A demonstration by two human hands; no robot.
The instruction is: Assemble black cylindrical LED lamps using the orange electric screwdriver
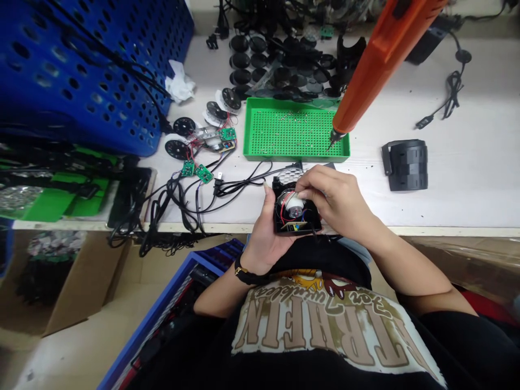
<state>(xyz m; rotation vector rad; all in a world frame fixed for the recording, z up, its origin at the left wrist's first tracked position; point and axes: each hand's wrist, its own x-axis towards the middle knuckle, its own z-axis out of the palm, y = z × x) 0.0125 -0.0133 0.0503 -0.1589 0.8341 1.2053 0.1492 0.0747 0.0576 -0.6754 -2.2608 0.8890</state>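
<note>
In the head view, the left hand (264, 233) grips a black plastic housing (296, 227) in curled fingers (268, 199) at the front edge of the desk (365, 208). The right hand (329, 197) pinches down on the silver motor (289, 206) inside it. An orange electric screwdriver (382, 59) hangs above a green perforated tray (292, 130).

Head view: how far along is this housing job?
Done: one assembled-looking black cylindrical unit stands on the bench. In hand: the left hand holds an open black housing while the right hand works at its silver motor. Left: loose green circuit boards and black discs lie about; the orange electric screwdriver hangs over the green screw tray.
</note>
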